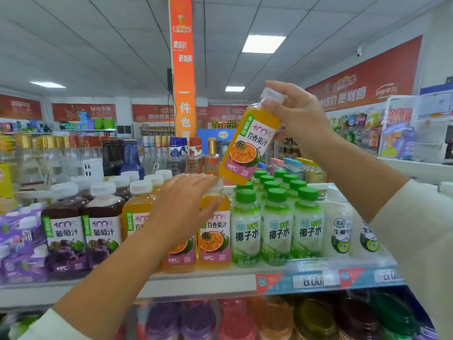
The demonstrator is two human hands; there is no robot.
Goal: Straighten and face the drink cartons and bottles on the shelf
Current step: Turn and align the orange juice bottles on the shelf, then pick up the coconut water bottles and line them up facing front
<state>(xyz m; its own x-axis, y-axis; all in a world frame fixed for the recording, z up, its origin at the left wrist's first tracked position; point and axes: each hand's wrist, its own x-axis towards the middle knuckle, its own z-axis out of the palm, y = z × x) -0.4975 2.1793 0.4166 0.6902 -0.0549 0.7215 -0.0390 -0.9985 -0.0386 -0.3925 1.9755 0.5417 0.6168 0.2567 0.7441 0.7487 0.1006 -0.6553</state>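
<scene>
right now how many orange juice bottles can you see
4 plainly: a tilted bottle gripped at the top by the right hand, and three in the front row: left bottle, middle bottle partly behind the left hand, right bottle. More behind, mostly hidden.

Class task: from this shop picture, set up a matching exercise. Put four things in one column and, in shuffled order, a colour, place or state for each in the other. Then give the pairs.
1. raised orange juice bottle
2. grape juice bottles
3. coconut water bottles
4. left hand

A. green caps
B. tilted, gripped near the cap by the right hand
C. dark purple, left of the standing orange juice bottles
D. open, over the standing orange juice bottles

Pairs: 1-B, 2-C, 3-A, 4-D
</scene>
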